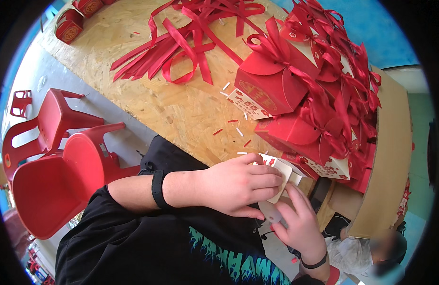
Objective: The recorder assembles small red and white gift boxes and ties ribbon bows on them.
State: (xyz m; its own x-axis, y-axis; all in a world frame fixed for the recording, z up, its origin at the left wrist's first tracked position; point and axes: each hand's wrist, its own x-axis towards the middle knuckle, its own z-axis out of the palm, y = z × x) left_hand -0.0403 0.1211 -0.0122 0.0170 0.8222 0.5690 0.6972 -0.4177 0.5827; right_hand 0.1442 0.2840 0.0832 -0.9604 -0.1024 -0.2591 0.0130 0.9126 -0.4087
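**Left hand [233,185] and right hand [302,223] at a flower-printed card piece [285,171] near red gift boxes [271,78]**

The largest thing is the worktop [172,109], a pressed wood-chip board, which spreads across the upper middle. On the left, beyond its edge, red plastic chairs [48,194] stand on a grey floor. At the right, a brown cardboard panel [383,161] rises just beside the pile of gift boxes.

These gift boxes are crowded together on the right side of the worktop. Their rounded flaps are folded over at the top, and red satin bows [269,45] sit upon them; what is inside cannot be seen. The lower part of some is white with red flowers. Smaller in the view, a few red boxes with a gold emblem [69,26] stand at the far left corner; their contents are also hidden.

Loose red ribbons [186,47] lie in a heap at the far side of the worktop.

The card piece is at the near edge of the worktop, beside the nearest gift boxes. The grip of the left hand is closed over it, with bent fingers. The right hand has its thumb and fingers close together at the lower side; I cannot tell whether its grip pinches anything.

The smallest things are narrow red and white strips [218,132], scattered on the board.
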